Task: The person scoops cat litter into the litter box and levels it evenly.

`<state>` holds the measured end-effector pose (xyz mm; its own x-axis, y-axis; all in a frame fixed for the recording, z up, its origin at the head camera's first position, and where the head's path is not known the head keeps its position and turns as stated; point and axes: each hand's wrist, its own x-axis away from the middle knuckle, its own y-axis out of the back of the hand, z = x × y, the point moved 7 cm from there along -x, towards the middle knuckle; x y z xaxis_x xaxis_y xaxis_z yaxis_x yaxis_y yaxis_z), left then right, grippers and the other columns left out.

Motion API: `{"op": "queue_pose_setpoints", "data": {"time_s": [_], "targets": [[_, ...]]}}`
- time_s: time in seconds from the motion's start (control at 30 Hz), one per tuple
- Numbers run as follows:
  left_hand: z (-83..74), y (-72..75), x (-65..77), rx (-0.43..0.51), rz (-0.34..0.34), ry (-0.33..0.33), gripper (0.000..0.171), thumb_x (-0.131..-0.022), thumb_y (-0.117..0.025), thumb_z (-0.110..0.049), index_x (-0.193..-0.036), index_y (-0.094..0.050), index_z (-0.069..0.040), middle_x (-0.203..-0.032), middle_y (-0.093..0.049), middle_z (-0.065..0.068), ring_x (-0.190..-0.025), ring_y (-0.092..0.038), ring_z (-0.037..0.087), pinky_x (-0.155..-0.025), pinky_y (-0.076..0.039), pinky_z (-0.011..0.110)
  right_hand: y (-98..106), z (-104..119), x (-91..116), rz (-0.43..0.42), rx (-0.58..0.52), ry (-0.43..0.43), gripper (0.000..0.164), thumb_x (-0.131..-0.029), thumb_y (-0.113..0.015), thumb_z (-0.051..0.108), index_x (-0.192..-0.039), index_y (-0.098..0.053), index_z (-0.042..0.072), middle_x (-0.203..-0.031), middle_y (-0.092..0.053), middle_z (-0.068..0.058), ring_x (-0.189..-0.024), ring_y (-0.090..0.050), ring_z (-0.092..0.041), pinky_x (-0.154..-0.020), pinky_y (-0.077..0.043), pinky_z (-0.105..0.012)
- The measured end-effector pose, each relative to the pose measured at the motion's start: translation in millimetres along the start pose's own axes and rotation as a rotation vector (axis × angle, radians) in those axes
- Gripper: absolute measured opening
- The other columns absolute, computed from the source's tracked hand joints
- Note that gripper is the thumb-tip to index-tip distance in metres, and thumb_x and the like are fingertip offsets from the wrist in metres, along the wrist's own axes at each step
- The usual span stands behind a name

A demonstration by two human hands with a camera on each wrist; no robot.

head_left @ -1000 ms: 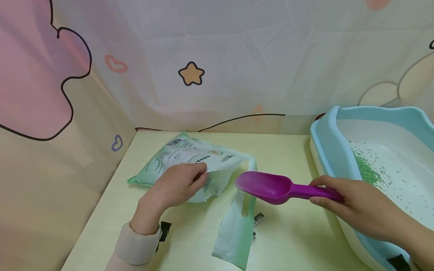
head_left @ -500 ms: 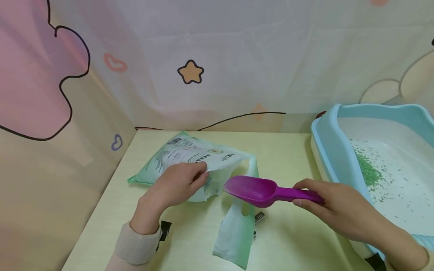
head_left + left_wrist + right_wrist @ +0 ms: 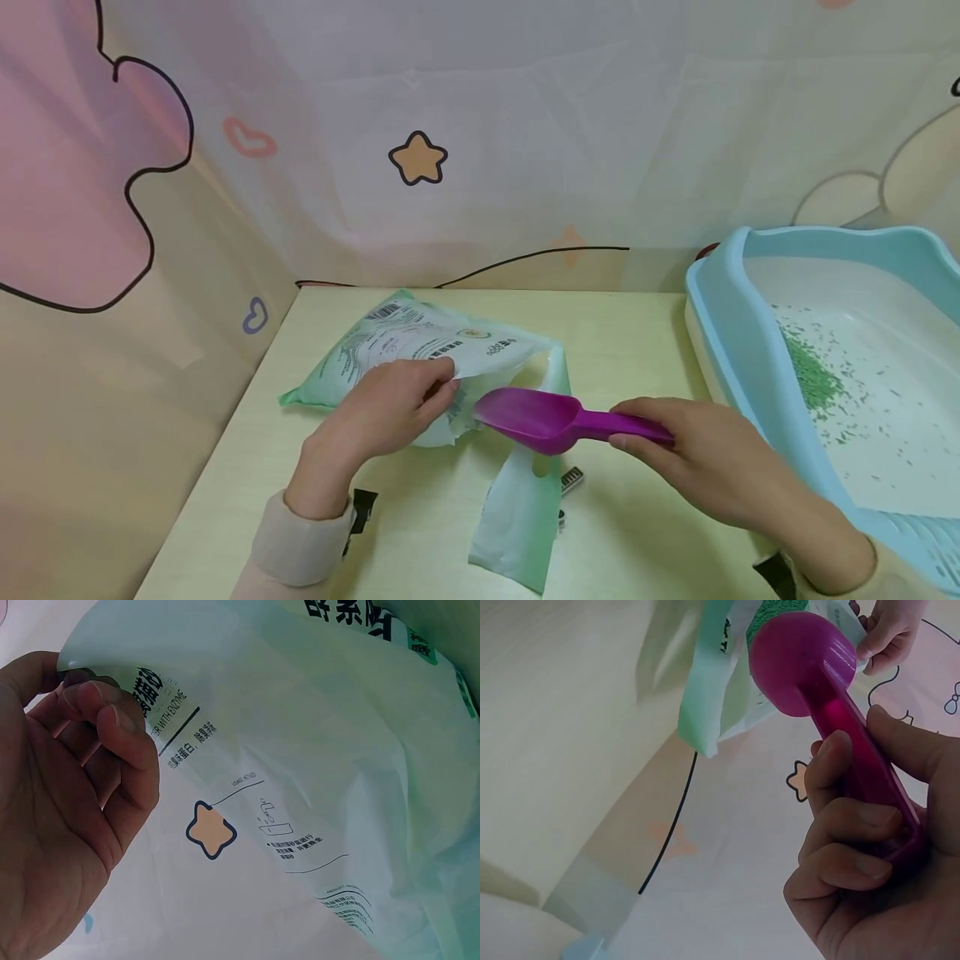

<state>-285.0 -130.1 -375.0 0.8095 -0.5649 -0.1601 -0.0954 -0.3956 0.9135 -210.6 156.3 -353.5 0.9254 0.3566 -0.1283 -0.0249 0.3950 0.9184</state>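
Observation:
A pale green and white cat litter bag lies on its side on the table, its torn mouth facing right. My left hand pinches the upper edge of that mouth and lifts it; the pinch shows in the left wrist view on the printed bag film. My right hand grips a purple scoop by its handle, the fingers curled round it in the right wrist view. The scoop's tip points left, right at the bag's opening. Green pellets show inside the bag in the right wrist view.
A blue and white litter box stands at the right, with a small heap of green pellets in it. A torn strip of the bag hangs toward the table front, partly over a small black-and-grey object. A patterned curtain backs the table.
My right hand has moved left with the scoop, from beside the litter box to the bag's mouth. The left hand has kept its hold on the bag's edge.

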Motion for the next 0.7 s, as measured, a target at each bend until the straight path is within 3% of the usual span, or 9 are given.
{"op": "queue_pose_setpoints", "data": {"time_s": [0.43, 0.7], "targets": [[-1.4, 1.2, 0.6, 0.002, -0.009, -0.008, 0.032, -0.107, -0.052, -0.027, -0.076, -0.045, -0.024, -0.061, -0.032, -0.011, -0.056, -0.032, 0.003, -0.055, -0.028, 0.023, -16.5, 16.3, -23.3, 0.022, -0.054, -0.013, 0.016, -0.097, -0.071, 0.041, -0.109, -0.075, 0.031, -0.061, -0.045, 0.016, -0.059, -0.043, -0.004, -0.057, -0.036, -0.024], [-0.4, 0.7, 0.6, 0.007, -0.012, -0.005, 0.032, -0.107, -0.052, -0.027, -0.076, -0.045, -0.024, -0.061, -0.033, -0.011, -0.056, -0.034, 0.003, -0.055, -0.029, 0.023, -27.0, 22.1, -30.7, 0.021, -0.122, -0.049, 0.022, -0.096, -0.074, 0.037, -0.113, -0.067, 0.025, -0.056, -0.042, 0.013, -0.052, -0.038, -0.004, -0.053, -0.035, -0.024]]}}
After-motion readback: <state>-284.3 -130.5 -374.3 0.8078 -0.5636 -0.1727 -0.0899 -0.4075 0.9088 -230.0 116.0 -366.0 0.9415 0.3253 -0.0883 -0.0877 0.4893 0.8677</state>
